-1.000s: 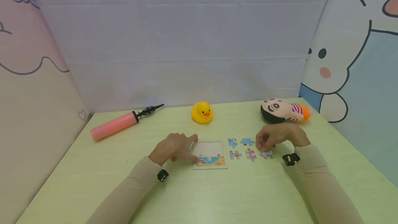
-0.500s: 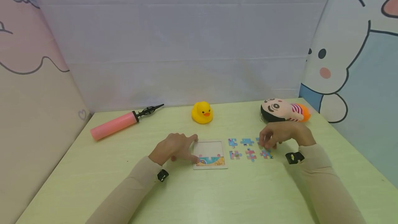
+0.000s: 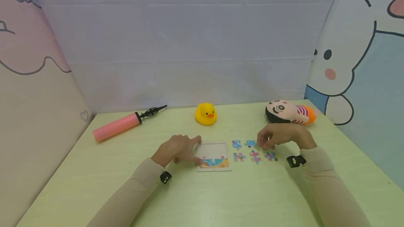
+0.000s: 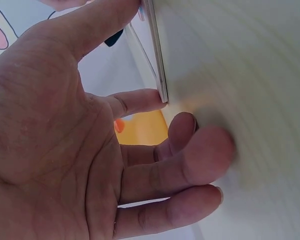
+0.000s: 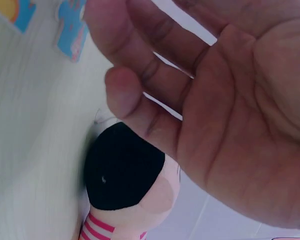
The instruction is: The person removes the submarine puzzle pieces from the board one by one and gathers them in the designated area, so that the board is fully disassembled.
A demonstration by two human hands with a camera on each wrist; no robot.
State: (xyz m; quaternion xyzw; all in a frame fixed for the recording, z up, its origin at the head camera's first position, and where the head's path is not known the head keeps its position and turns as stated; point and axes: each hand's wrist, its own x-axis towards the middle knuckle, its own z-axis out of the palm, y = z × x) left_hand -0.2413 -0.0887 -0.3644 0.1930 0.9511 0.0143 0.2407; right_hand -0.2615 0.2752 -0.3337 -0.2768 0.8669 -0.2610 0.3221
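Observation:
My left hand [image 3: 181,149] lies at the left side of the puzzle frame [image 3: 229,165]. Its straight forefinger touches the far corner and its thumb presses the near part, as the left wrist view also shows, with the other fingers loosely bent. The frame's lower part carries a blue-and-yellow picture. My right hand [image 3: 276,136] bends its fingers down over the back row of loose pieces. In the right wrist view a fingertip meets the edge of a blue puzzle piece [image 5: 71,35]; the thumb is hidden there. Left of it lies another blue piece [image 3: 250,144], and in front a pink-and-blue piece [image 3: 271,156].
Other loose pieces lie between the frame and my right hand, among them a pink piece [image 3: 255,156]. Behind stand a yellow rubber duck [image 3: 205,114] and a plush doll [image 3: 285,112]. A pink hand pump [image 3: 116,126] lies at the back left.
My right hand has left the front right piece, drawn back, then shifted left over the back right piece, covering it. My left hand and the frame stay put.

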